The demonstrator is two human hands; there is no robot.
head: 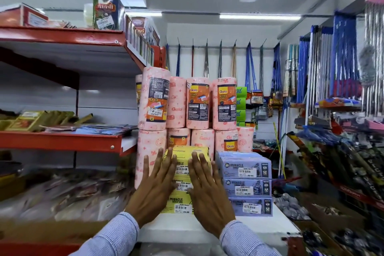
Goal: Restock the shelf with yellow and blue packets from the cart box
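Note:
A stack of three yellow packets stands on the white shelf, each with a price label on its front. Right beside it stands a stack of three blue packets. My left hand lies flat against the front left of the yellow stack, fingers spread and pointing up. My right hand presses flat on the front right of the same stack. Neither hand grips anything. The cart box is out of view.
Pink kitchen towel rolls are stacked two high right behind and left of the packets. Red shelves with flat goods run along the left. Mops and brooms hang at the back and right.

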